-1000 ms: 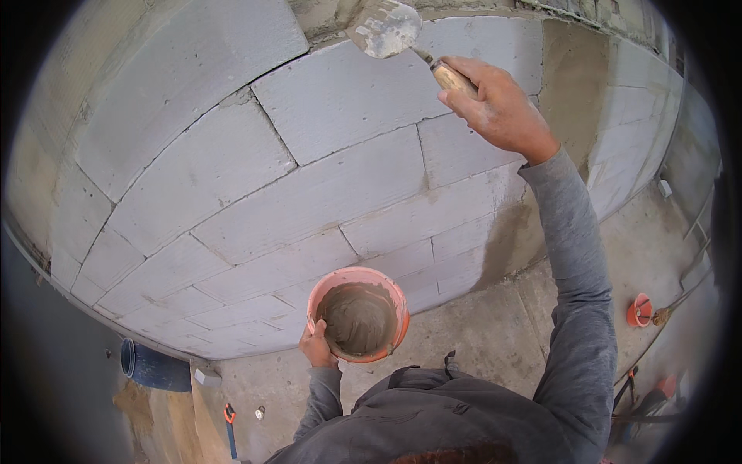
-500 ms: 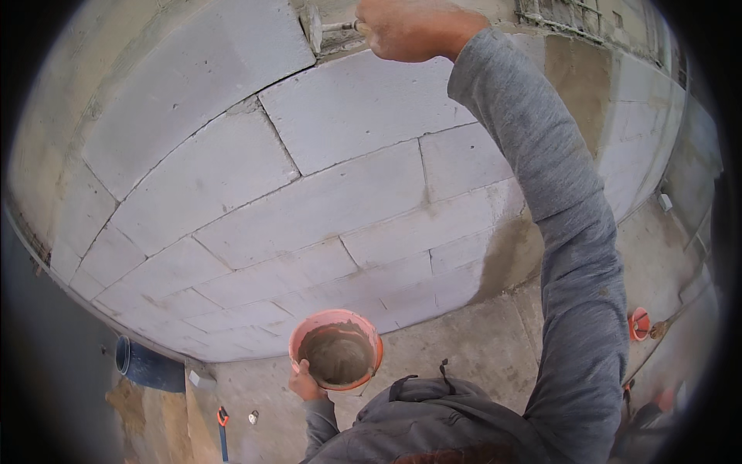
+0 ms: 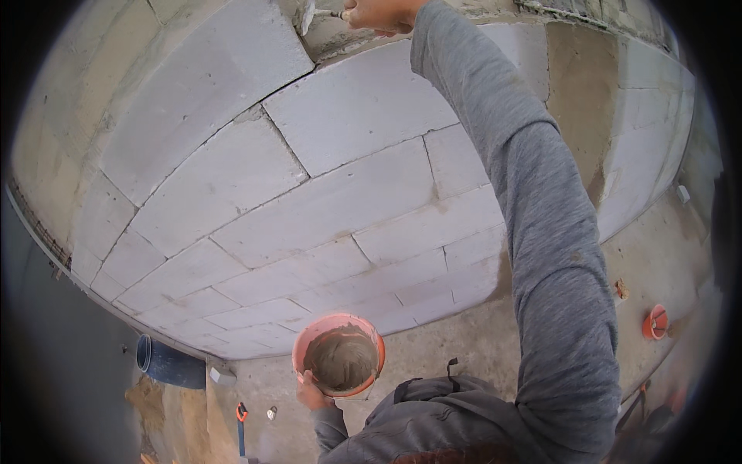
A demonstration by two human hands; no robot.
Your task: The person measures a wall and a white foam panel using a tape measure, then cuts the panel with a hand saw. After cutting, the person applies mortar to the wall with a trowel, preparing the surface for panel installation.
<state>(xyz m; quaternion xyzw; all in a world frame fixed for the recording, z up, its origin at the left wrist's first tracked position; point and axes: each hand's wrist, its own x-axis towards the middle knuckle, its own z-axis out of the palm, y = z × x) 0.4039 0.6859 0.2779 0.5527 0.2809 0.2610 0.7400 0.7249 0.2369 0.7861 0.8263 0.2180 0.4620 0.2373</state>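
Note:
At the top of the picture my right hand [image 3: 382, 14] is closed round the handle of a trowel [image 3: 308, 15]. Its blade is smeared grey and is up against the end of a white block [image 3: 224, 73] in the top course, over rough mortar [image 3: 340, 39]. Below, my left hand [image 3: 311, 392] grips the rim of an orange bucket [image 3: 380, 357] in front of my body. Wet grey mortar [image 3: 342, 359] lies inside the bucket. The wall [image 3: 340, 193] of large white blocks stretches between my two hands.
A dark blue barrel [image 3: 174, 363] lies at the left. Near it on the floor are a white block piece [image 3: 222, 377] and an orange-handled saw [image 3: 241, 429]. Another orange bucket [image 3: 655, 322] is on the right. A brown mortar band [image 3: 581, 100] covers part of the wall.
My right hand and trowel sit slightly farther left and higher in the picture. The whole view has shifted a little; my left hand keeps hold of the bucket.

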